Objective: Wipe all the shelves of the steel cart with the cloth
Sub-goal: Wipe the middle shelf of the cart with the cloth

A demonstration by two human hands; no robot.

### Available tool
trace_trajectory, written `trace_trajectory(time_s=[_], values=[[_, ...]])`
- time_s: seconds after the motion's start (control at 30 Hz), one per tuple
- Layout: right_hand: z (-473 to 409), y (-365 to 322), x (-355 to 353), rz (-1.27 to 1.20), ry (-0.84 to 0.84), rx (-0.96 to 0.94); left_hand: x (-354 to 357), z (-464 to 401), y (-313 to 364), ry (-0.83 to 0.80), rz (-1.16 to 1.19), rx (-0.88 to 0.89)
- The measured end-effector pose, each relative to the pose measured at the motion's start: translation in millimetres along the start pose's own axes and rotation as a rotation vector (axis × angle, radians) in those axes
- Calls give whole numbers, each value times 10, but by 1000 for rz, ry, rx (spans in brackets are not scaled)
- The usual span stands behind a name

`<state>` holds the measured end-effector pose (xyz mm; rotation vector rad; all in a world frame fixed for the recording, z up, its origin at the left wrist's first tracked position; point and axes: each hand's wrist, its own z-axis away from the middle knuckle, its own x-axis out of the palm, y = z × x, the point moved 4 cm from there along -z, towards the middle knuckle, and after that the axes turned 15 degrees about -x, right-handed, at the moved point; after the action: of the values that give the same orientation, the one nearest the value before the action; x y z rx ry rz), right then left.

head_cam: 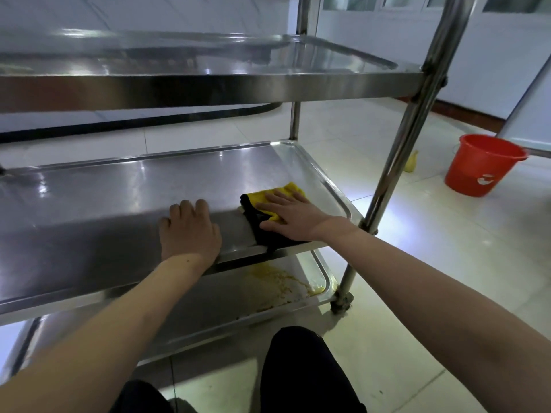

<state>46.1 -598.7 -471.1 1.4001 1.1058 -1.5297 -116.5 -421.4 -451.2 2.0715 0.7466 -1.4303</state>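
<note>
Steel fills the view: a three-shelf stainless cart [417, 93] with its middle shelf [119, 198] as the reference. On that shelf's right end lies the folded yellow-and-black cloth [268, 213], pressed flat under the right hand [292, 216], fingers spread and straight. Just left of the cloth, the left hand [190, 231] braces the shelf's near edge, fingers lying over it. Below, the bottom shelf [238, 296] carries a yellowish spill [286, 278], so it looks unwiped. Above, the top shelf [208, 58] shines. Right of the cart stands a red plastic bucket [477, 165]; nothing blocks the wiping.
</note>
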Motion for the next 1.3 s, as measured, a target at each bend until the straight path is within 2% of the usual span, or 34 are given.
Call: trace_trajectory(time_s=[0.17,0.23,0.37,0.63,1.03,1.3], values=[[-99,-40,-10,-70,93,78,19,-15,429,4,64,42],[-106,-58,23,-28,66,71,79,-24,493,-7,83,25],[-93,-88,108,-20,44,119,206,27,489,-1,137,-26],[-290,69,94,-22,60,176,289,14,495,-15,130,-9],[-1168,683,-82,23,38,270,333,6,519,43,114,51],[-1101,638,-61,-18,25,297,364,-41,476,68,109,-9]])
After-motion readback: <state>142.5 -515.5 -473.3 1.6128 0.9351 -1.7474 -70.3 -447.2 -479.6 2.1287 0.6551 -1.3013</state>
